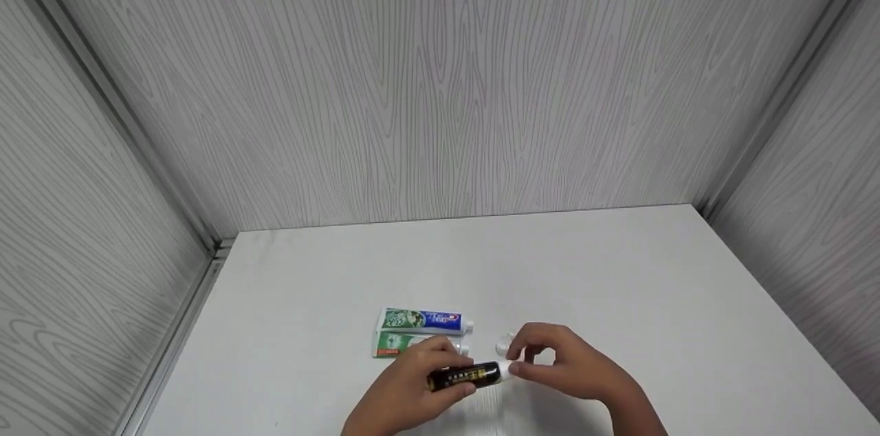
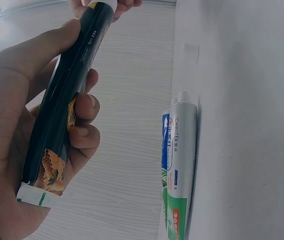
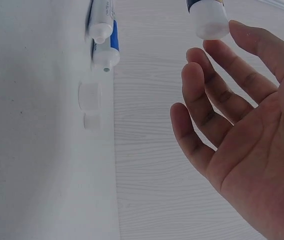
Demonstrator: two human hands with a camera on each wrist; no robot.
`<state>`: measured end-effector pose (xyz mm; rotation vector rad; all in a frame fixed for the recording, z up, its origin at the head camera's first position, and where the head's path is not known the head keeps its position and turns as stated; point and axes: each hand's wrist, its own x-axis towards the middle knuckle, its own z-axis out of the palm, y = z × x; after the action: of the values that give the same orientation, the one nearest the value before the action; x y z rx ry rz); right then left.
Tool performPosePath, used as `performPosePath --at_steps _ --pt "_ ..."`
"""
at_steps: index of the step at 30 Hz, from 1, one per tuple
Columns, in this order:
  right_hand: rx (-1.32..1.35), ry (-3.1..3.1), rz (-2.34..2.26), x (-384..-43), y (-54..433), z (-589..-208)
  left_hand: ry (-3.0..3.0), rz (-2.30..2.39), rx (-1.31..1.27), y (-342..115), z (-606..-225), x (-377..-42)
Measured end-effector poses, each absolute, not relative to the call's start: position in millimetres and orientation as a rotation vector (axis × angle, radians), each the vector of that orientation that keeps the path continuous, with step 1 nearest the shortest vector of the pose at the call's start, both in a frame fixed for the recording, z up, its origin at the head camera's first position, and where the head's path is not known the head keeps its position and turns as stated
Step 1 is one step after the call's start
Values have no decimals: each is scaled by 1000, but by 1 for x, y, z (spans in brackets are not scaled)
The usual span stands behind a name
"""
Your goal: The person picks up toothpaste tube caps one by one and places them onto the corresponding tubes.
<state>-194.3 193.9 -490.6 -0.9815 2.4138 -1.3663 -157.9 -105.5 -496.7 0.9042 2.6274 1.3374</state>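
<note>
Black, glossy and printed with gold lettering, the tube [image 1: 474,375] is held just above the white table [image 1: 289,326], its long axis running roughly sideways, with a slight tilt. Its white cap [image 1: 505,371] points to the person's right and a little away from them, while the flat, pale tail [image 2: 38,195] points back towards the left palm. Round the tube's body the left hand [image 1: 407,384] is wrapped, thumb on one side and fingers curled on the other. At the tube's capped end, the right hand [image 1: 567,364] has thumb and forefinger pinched lightly on the cap, its other fingers loosely bent and apart. Beyond the black tube, a little to its left, the blue tube [image 1: 433,320] and the green tube [image 1: 390,345] lie side by side, almost parallel to it, bare nozzles also pointing right; the green one is nearer. Just beyond the black tube's cap, two loose caps [image 3: 90,97] rest close together on the table. All three tubes are opaque, so their contents are hidden.
</note>
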Motion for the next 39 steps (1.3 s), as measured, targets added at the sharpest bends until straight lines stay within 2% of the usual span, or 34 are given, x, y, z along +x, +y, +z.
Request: performPosePath --at_steps 12,39 --pt "-1132 2353 -1483 -192 192 -489 2618 1382 950 -106 -497 -158" --pt "-987 2373 -1357 -194 191 -492 2627 1362 941 -106 -498 -157"
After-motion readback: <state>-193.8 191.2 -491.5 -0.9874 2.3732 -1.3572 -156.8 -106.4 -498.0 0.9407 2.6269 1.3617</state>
